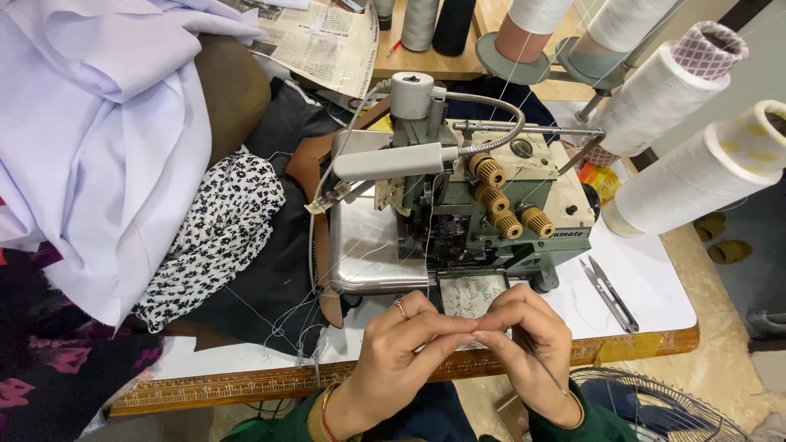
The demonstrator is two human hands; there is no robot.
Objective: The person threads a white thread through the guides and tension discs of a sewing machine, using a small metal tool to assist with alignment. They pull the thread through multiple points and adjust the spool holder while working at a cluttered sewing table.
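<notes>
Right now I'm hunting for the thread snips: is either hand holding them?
No, the snips lie on the table right of the sewing machine, apart from both hands.

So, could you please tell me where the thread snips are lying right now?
In the head view, the thread snips lie on the white tabletop, right of the green overlock machine and beyond the right hand.

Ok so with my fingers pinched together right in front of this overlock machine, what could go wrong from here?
1. Loose threads trail off the table edge beside your left hand; a sleeve or wrist could snag them and tug the threading.
2. The thread snips lie bare near your right hand; a blind reach might meet the blades.
3. The black and floral fabric is piled against the machine and may slide into the work area.
</notes>
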